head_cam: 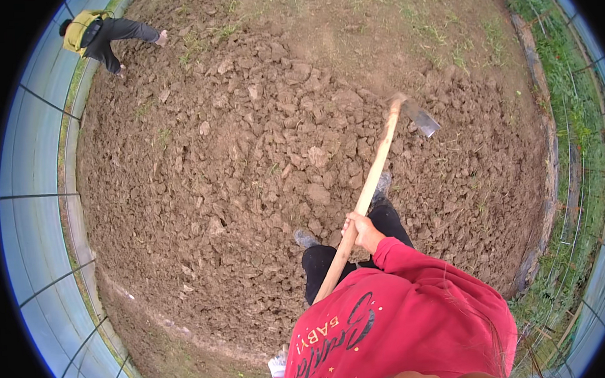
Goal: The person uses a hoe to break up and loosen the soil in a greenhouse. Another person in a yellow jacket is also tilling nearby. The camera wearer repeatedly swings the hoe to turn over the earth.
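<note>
A hoe with a long pale wooden handle [378,173] slants across the front of my body. Its flat metal blade [422,120] is at the far end, a little blurred, over the broken soil. My right hand [362,232], bare, is closed around the middle of the handle. Low at the left edge of my red sweatshirt, my left hand [278,365] shows only partly, with something white like a glove on it, at the handle's near end; the sweatshirt hides the handle between the hands. Clods of brown soil [318,193] lie around my boots [304,238].
Another person [93,36] in a yellow top bends over the soil at the far left. Smoother ground with sparse grass [366,34] lies ahead. Translucent sheeting [33,165] on a frame runs along the left. A raised edging [548,127] and green plants [583,126] line the right.
</note>
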`<state>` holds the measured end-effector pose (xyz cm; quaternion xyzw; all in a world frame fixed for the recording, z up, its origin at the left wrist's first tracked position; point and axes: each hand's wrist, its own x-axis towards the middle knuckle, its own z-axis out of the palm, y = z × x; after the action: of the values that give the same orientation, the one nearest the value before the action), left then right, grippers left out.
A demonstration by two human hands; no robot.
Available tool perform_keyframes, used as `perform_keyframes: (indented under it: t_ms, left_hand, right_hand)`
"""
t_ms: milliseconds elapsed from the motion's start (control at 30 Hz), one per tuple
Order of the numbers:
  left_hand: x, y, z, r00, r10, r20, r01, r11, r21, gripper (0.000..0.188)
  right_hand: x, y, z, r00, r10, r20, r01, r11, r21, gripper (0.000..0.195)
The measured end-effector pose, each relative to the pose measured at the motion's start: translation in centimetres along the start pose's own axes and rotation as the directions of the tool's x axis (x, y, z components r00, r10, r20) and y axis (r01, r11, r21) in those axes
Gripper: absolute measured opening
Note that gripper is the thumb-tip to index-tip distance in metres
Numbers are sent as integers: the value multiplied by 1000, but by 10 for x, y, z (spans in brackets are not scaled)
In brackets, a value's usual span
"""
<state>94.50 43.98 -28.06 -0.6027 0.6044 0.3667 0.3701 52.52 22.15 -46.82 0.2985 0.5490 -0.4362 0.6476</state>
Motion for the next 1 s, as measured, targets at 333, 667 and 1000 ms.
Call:
perform_keyframes:
  t_ms: [333,667,1000]
  left_hand:
    - [197,131,-136,659,552,-511,-713,675,-190,50]
    - [138,420,-308,370,716,-592,-928,309,-206,39]
    - [120,551,-379,380,702,-603,-925,266,-273,42]
  right_hand:
    - [-216,-172,66,541,-684,490,575,726,378,22]
    - [-435,-243,117,-365,-928,76,931,-360,66,26]
    - [-412,-406,118,-228,-963,147,969,-240,-68,19]
